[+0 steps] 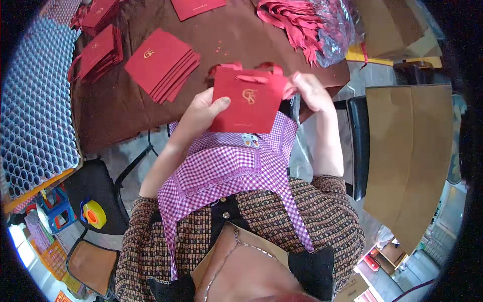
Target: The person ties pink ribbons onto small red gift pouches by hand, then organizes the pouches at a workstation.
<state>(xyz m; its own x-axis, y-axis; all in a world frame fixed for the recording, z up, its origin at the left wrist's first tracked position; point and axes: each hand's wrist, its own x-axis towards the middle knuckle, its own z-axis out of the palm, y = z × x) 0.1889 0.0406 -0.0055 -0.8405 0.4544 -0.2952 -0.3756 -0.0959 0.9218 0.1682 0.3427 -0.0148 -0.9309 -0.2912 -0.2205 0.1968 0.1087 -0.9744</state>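
Note:
A red paper bag (pixel 246 108) with a gold logo is held up over the table's near edge. My left hand (pixel 204 110) grips its left side, thumb on the front face. At the bag's upper right, my right hand (pixel 311 93) has its fingers closed on a red ribbon (pixel 289 88). More ribbon runs along the bag's top edge. Beyond my left hand, a fanned stack of flat red bags (pixel 161 65) lies on the brown tablecloth (pixel 226 40).
More red bags (pixel 100 55) lie at the table's left. Red ribbons (pixel 297 20) spill from clear plastic at the back right. A honeycomb-like rack (pixel 35 110) stands left, a cardboard sheet (pixel 407 151) right. Yellow tape (pixel 94 214) is on a black chair (pixel 95 186).

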